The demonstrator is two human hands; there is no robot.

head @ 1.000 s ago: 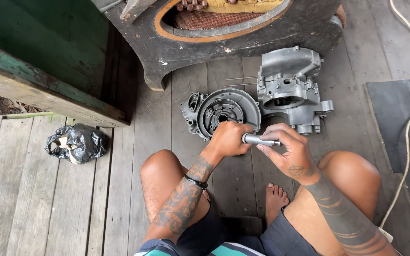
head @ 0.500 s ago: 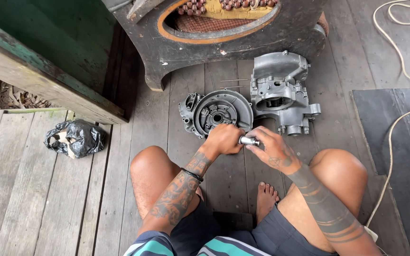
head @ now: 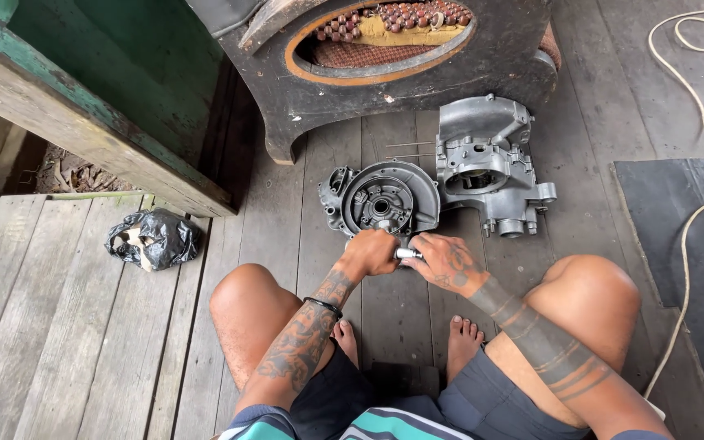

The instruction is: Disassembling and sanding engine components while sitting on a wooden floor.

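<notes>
I am squatting on wooden planks. My left hand and my right hand both grip a short silver metal shaft held level between them, just in front of my knees. Only its middle shows between the fists. Right behind the hands lies a round grey engine case half with a central bearing hole. A second, bulkier grey engine case half lies to its right, touching it.
A dark wooden cabinet with an oval opening stands behind the engine parts. A crumpled black plastic bag lies at left. A green wooden beam runs at upper left. A black mat and a pale cord lie at right.
Both hands have drawn together on the shaft, so less of it shows. The camera view has tilted slightly; the engine parts stay put.
</notes>
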